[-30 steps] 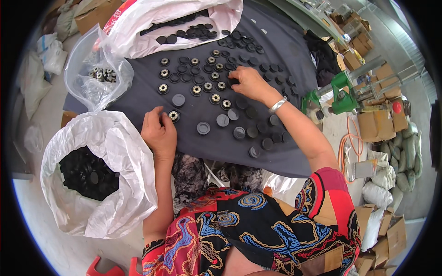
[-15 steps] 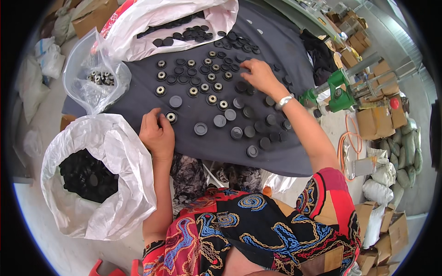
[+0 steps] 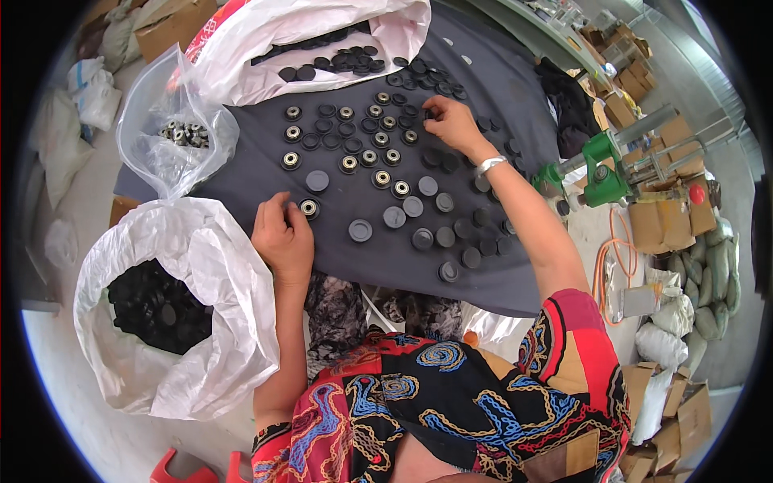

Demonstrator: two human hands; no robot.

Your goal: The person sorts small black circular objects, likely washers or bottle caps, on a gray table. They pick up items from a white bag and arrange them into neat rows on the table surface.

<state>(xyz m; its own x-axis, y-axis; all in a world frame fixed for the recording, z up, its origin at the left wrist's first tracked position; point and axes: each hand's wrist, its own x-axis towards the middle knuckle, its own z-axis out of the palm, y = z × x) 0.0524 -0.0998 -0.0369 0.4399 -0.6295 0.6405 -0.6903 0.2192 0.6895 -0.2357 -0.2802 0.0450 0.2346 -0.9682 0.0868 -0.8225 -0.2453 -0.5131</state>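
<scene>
My right hand (image 3: 457, 129) is at the far side of the dark cloth, pinching a black round cap (image 3: 427, 115) on edge between thumb and fingertips. My left hand (image 3: 283, 237) rests at the near left edge of the cloth, its fingers curled and their inner side hidden. Close by its thumb sits a black cap with a metal bearing (image 3: 309, 209) in it. Several more bearings in black rings (image 3: 381, 179) stand in loose rows between the hands. Plain black caps (image 3: 423, 238) lie scattered nearer to me and to the right.
A white sack (image 3: 250, 322) of black parts stands at the left. Beyond it is a clear plastic bag (image 3: 133, 149) of bearings. Another white sack (image 3: 233, 72) spills black caps onto the dark cloth (image 3: 346, 258). A green hand press (image 3: 604, 171) stands at the right.
My right hand's fingers have closed on a black cap. My left hand stays beside the same bearing. The whole view has shifted slightly.
</scene>
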